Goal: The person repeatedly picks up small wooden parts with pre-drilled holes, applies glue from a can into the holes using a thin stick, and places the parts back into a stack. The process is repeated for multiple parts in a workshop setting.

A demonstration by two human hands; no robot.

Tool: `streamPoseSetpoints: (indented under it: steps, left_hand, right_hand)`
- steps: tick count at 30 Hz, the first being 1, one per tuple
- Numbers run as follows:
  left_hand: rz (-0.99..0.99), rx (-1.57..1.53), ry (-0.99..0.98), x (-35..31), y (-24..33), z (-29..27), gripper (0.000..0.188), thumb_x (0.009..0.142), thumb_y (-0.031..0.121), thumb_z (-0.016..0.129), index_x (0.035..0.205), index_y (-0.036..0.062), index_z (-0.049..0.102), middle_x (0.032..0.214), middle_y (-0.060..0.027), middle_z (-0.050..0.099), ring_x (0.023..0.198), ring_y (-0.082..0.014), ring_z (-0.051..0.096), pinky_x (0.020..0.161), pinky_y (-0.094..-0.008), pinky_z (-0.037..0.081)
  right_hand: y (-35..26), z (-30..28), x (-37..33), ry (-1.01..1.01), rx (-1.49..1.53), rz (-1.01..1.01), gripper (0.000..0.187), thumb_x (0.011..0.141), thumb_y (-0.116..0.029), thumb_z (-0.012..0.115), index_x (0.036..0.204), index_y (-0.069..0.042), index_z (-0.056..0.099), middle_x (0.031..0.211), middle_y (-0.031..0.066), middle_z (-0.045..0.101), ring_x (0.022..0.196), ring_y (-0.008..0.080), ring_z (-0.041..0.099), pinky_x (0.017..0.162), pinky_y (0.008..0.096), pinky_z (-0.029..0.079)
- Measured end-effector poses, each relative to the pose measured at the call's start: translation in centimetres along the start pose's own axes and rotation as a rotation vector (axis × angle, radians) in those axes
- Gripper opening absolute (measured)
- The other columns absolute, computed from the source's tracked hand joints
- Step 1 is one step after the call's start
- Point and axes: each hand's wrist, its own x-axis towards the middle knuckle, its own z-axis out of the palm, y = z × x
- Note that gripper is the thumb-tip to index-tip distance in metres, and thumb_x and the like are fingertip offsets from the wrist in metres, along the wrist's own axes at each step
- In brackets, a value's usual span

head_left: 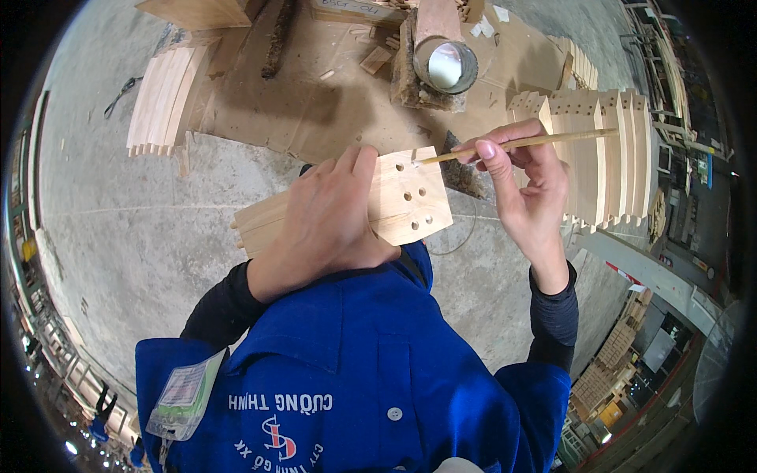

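A person's two bare hands work apart from each other above a concrete floor (473, 276). The left hand (331, 209) is clamped over a pale wooden piece (394, 206), whose drilled end, with several round holes, sticks out toward the right hand (532, 177). That hand pinches a thin wooden stick (520, 143) between thumb and fingers — its tip is at the piece's face, beside the holes farthest from the body. Beyond both hands, a round container (468, 75) holds something white. More wooden pieces stand in rows — one row (587, 158) just right of the right hand, another (167, 98) beyond and left of the left hand.
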Motion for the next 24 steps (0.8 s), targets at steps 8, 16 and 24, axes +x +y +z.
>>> streamPoseSetpoints:
  steps: [8,16,24]
  left_hand:
    - [-0.013,0.003,-0.016,0.1,0.2,-0.3,0.073,0.057,0.03,0.091,0.109,0.0036,0.049,0.1,-0.0203,0.064,0.094,-0.044,0.066,0.078,-0.0511,0.053]
    - [-0.024,-0.008,-0.034,0.1,0.3,-0.4,0.072,0.055,0.028,0.091,0.108,0.0043,0.048,0.1,-0.0202,0.064,0.093,-0.0445,0.066,0.078,-0.052,0.053]
    - [-0.007,-0.001,-0.016,0.0,-0.1,-0.2,0.075,0.057,0.03,0.09,0.113,0.0039,0.048,0.102,-0.0203,0.064,0.093,-0.0451,0.066,0.078,-0.0528,0.053]
  right_hand:
    - [-0.6,-0.5,0.0,0.002,-0.015,-0.045,0.011,0.097,-0.005,0.072,0.101,0.005,0.066,0.091,0.0098,0.073,0.081,0.0158,0.075,0.072,0.0289,0.061]
    - [-0.9,0.6,0.2,-0.011,0.05,-0.112,0.012,0.096,-0.002,0.073,0.096,0.004,0.062,0.091,0.0109,0.073,0.079,0.0165,0.075,0.067,0.0285,0.061]
    - [-1.1,1.5,1.0,-0.091,-0.074,-0.146,0.015,0.094,-0.004,0.075,0.092,0.003,0.061,0.092,0.0118,0.075,0.076,0.017,0.076,0.066,0.0282,0.06]
